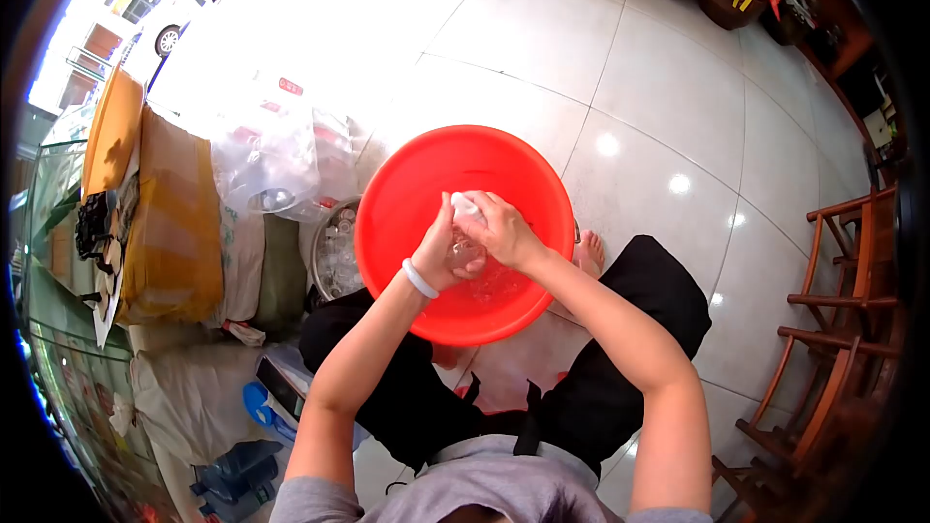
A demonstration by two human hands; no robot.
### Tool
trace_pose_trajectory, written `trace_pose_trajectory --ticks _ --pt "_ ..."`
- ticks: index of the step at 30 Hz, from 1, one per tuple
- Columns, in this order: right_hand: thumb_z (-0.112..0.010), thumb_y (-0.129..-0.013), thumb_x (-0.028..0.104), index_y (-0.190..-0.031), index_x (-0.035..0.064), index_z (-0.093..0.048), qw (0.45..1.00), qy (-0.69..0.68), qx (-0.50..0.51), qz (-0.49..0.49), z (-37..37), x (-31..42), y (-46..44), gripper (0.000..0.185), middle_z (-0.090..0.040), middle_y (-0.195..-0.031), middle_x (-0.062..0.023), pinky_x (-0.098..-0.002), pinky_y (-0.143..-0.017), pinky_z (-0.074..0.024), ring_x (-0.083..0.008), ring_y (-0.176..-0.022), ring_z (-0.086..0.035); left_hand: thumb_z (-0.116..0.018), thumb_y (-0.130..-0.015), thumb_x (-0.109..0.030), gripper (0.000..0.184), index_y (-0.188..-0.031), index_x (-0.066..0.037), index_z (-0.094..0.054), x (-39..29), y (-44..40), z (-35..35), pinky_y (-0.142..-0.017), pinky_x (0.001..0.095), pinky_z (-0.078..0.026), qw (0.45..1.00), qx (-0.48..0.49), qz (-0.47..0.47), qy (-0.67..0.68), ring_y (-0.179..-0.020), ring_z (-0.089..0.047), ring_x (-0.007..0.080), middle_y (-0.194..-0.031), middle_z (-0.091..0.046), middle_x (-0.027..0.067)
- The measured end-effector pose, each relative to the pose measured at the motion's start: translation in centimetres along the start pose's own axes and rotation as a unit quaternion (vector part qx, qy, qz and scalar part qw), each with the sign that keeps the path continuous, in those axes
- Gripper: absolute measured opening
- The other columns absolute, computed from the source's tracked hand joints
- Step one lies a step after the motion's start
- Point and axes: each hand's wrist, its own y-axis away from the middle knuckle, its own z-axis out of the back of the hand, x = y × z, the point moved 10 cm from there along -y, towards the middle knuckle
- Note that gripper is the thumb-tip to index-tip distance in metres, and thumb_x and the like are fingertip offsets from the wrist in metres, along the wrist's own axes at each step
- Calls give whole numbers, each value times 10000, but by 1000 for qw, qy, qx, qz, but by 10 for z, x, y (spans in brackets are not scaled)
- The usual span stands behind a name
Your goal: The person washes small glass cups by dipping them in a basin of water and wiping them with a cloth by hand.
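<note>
Over a large red plastic basin between my knees, my two hands meet close together. My left hand, with a white band at the wrist, is closed around a small clear glass, largely hidden by the fingers. My right hand grips a white cloth at the top of the glass. Clear pieces lie in water low in the basin, too blurred to make out. Beside it on the left, a round metal bowl contains several clear glass items.
Clear plastic bags and a taped yellow-brown carton stand at the left by a glass case. Wooden chairs are at the right. Dark jars with red covers line the back of the tiled floor.
</note>
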Motion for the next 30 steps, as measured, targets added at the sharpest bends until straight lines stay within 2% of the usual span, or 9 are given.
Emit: trace_pose_trajectory --ticks 2,6,10,16,18,21,23,25,30 --pt "-485 -871 329 -854 -11 -563 978 -106 10 -182 -4 -39 2 349 -588 -650 -76 -315 -614 -479 -221 -659 -609 -367 -889 -423 462 -980 1 -527 2 6 -28 -400 209 -316 979 172 47 94 -550 -472 141 -775 -575 92" --pt "-493 -881 359 -804 48 -561 901 -340 -65 -262 1 -67 6 328 -551 -669 -1 -240 -525 -419 -90 -586 -518 -478 -865 -373 398 -1009 -6 -532 -12 22 -35 -461 187 -330 994 110 0 28 -678 -495 116 -831 -556 62" --pt "-628 -814 255 -881 77 -523 834 -448 -61 -317 3 -37 3 217 -530 -702 5 -245 -562 -452 -95 -617 -518 -516 -841 -264 375 -1092 14 -512 -29 27 -31 -589 194 -409 987 114 -106 -34 -763 -505 128 -1015 -537 89" --pt "-621 -812 253 -827 55 -547 901 -345 -49 -257 9 -42 -2 212 -537 -699 -10 -261 -546 -446 -108 -627 -535 -503 -856 -429 459 -1052 -15 -517 -36 14 -4 -643 252 -457 966 199 -78 144 -826 -539 163 -1069 -538 108" --pt "-604 -826 279 -794 44 -560 914 -302 -71 -261 11 -41 1 241 -552 -695 -31 -268 -541 -438 -122 -624 -545 -455 -864 -484 444 -971 -63 -542 -24 8 11 -780 283 -442 989 32 -71 122 -823 -537 170 -1009 -565 74" --pt "-516 -861 393 -814 16 -601 983 -49 -61 -169 11 -16 3 389 -597 -749 -129 -348 -607 -443 -258 -682 -575 -451 -841 -541 536 -1053 -57 -542 -11 6 -8 -819 339 -454 981 35 -56 184 -933 -550 217 -1071 -570 87" --pt "-476 -887 360 -853 12 -612 991 91 -78 62 8 31 5 376 -595 -828 -122 -370 -732 -428 -276 -829 -550 -445 -843 -533 520 -1096 -87 -531 -12 1 -13 -898 411 -410 972 91 -69 203 -982 -530 241 -1102 -555 84" --pt "-456 -900 345 -897 9 -605 992 78 -71 76 5 38 11 367 -580 -898 -132 -372 -780 -409 -280 -888 -525 -426 -844 -532 528 -1147 -106 -496 -24 3 -20 -894 415 -413 919 200 -77 332 -997 -528 238 -1125 -545 69" --pt "-394 -928 352 -1126 -12 -482 987 -128 -97 -22 29 29 -9 423 -487 -1113 -166 -369 -916 -351 -300 -1049 -453 -398 -832 -554 515 -1049 -110 -544 -19 0 -15 -761 323 -458 977 89 -73 179 -904 -568 193 -987 -597 39"
